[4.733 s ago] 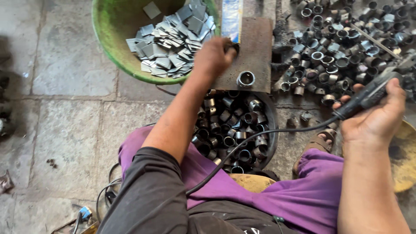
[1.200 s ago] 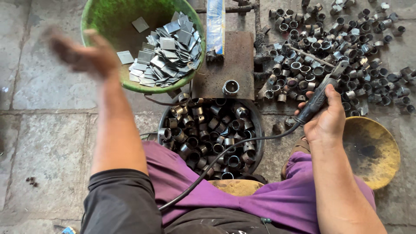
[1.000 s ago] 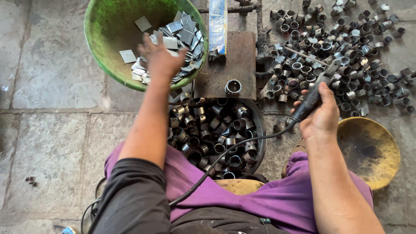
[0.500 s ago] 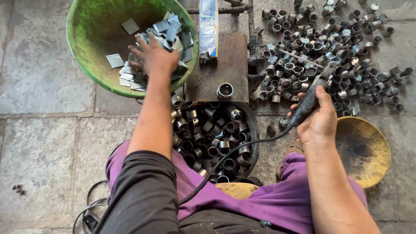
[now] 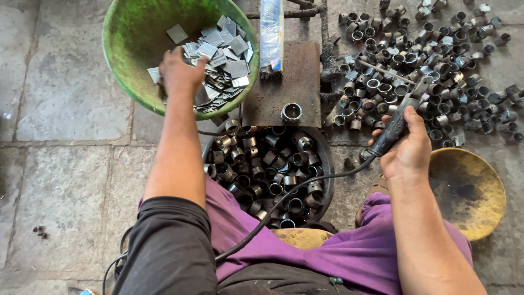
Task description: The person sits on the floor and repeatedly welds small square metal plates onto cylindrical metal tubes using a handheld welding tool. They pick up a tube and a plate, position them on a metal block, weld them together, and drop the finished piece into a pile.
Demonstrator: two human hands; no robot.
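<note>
My left hand (image 5: 179, 74) reaches into the green basin (image 5: 128, 65) and rests, palm down, on the heap of flat grey metal squares (image 5: 221, 49) that fills the basin's right half. The fingers curl down onto the pieces at the heap's left edge; I cannot tell whether they have closed on any one piece, because the back of the hand covers the fingertips.

My right hand (image 5: 406, 153) is closed around the dark ribbed handle of a welding electrode holder (image 5: 396, 123). The holder points up and to the right, and a thin rod (image 5: 385, 71) at its tip lies across the scattered rings. A black cable (image 5: 295, 191) runs from the lower end of the handle, down and left across my lap.

Between my hands lies a rusty flat steel plate (image 5: 286, 82). One short metal ring (image 5: 291, 112) stands on end near the plate's lower edge. A long blue-and-white packet (image 5: 271, 33) lies along the plate's upper left side.

Just below the plate, a dark round pan (image 5: 325, 158) holds a dense pile of similar rings (image 5: 262, 169). To the right of the plate, many more rings (image 5: 436, 60) are spread over the stone floor (image 5: 60, 164). A shallow yellowed dish (image 5: 469, 191) sits on the floor just to the right of my right wrist. My legs, in purple cloth (image 5: 349, 257), frame the pan.
</note>
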